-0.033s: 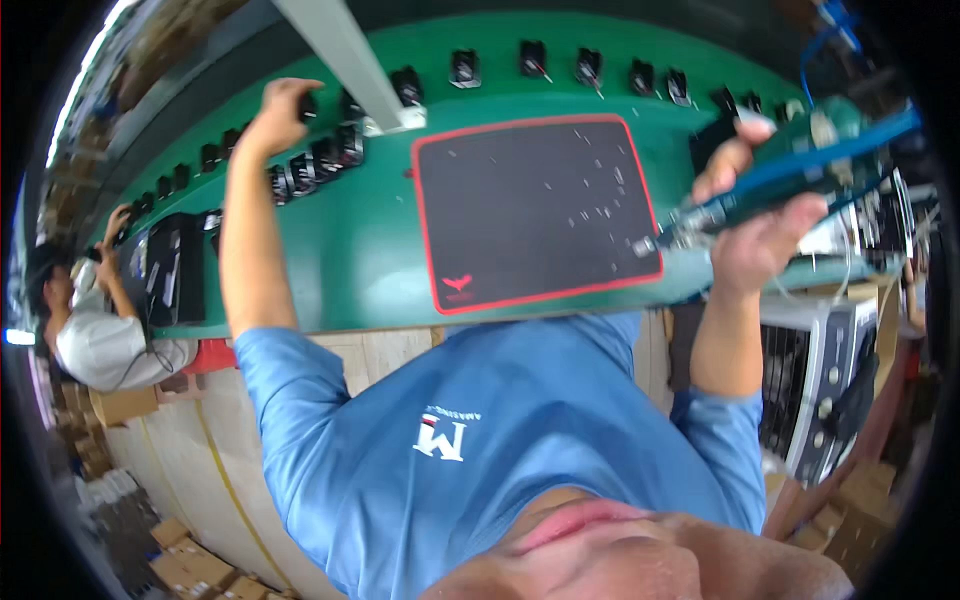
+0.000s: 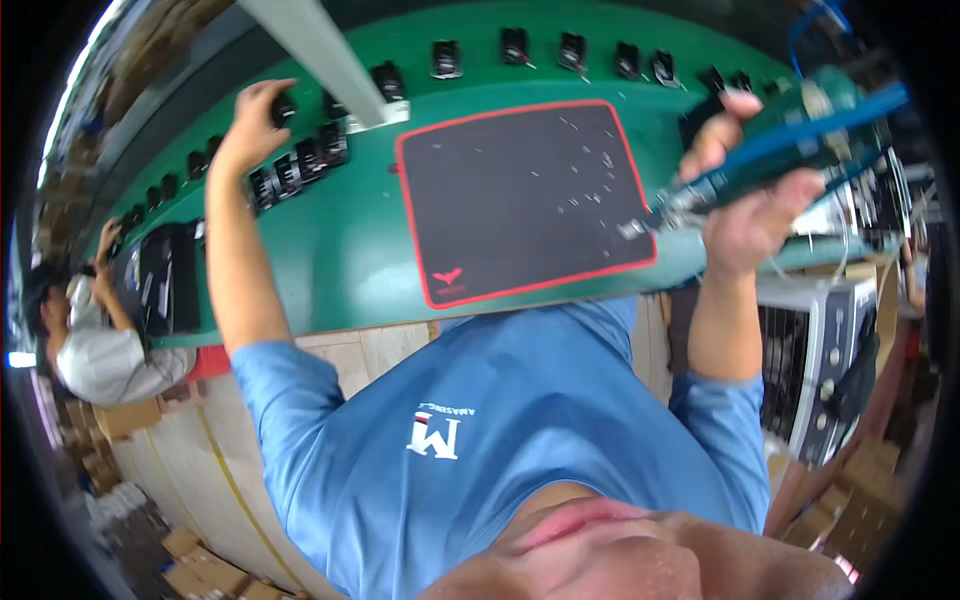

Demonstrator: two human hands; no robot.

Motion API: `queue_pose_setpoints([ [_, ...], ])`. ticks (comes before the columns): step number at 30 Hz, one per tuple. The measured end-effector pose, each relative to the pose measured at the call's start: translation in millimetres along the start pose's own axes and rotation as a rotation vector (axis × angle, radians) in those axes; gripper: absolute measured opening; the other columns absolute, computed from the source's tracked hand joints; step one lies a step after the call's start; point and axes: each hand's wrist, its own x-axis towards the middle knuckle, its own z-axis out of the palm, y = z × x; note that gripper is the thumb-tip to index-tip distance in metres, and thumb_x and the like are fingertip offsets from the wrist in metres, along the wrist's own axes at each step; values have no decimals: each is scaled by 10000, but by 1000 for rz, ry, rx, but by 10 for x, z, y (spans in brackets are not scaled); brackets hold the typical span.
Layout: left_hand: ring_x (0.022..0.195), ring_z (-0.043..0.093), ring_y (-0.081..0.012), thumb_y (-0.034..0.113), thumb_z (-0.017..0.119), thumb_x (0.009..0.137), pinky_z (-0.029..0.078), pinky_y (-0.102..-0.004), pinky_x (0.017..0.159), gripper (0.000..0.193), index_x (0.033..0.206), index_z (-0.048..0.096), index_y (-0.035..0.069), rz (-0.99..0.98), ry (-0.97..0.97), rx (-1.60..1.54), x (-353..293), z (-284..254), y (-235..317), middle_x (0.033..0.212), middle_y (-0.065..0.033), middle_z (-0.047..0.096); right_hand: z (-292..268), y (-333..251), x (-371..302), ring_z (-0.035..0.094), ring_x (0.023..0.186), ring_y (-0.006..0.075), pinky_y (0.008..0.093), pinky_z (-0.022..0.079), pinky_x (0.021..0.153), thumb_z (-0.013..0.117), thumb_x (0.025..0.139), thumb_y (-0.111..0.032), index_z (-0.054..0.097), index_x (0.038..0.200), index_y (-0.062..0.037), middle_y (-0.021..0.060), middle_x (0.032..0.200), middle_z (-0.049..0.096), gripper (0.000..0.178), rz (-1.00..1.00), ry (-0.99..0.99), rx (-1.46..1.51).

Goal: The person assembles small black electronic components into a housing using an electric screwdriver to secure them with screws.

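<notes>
My left hand point(image 2: 250, 125) reaches to the far left of the green bench, its fingers closed round a small black device point(image 2: 283, 108). Similar black devices point(image 2: 308, 158) stand in a short row just below it. Over at the right, my right hand point(image 2: 745, 225) grips a bulky teal tool point(image 2: 800, 135) with long blue bars and a metal nose. The nose slants down to the left, over the right edge of a black mat point(image 2: 510, 200) with a red border. White slivers point(image 2: 597, 200) lie scattered on that mat. Blur hides the tool's finer parts.
More black devices point(image 2: 572, 50) line the bench's far side. A pale metal post point(image 2: 325, 55) comes down beyond the mat. At far left another person point(image 2: 105, 340) works by a black tray point(image 2: 170, 280). A white-and-black machine point(image 2: 820, 360) stands right of me; cardboard boxes point(image 2: 205, 570) sit on the floor.
The bench and mat appear slightly farther left and higher in the picture. Both hands keep their grips and nearly the same places over the bench.
</notes>
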Motion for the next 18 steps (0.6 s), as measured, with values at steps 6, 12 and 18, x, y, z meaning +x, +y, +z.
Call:
queue_pose_setpoints([
  [6,1230,567,-297,105,869,771,517,-388,995,582,1323,687,139,42,7,-416,-395,37,1820,1346,-165,527,554,-70,215,577,592,142,262,498,575,342,938,-836,587,1167,-17,71,753,612,885,137,26,538],
  [12,1245,548,-311,416,903,699,379,-460,1020,951,1512,491,147,278,-188,-566,-446,1012,2974,1332,-123,566,570,96,399,564,590,142,257,479,567,314,971,-807,597,1134,-25,63,719,599,847,-119,25,138],
  [18,1220,535,-298,498,923,620,339,-465,1037,942,1387,565,84,271,-74,-500,-585,1343,3072,1284,-97,588,892,-497,379,529,542,127,242,443,501,274,1053,-696,614,1093,-27,51,672,565,750,-146,81,277],
])
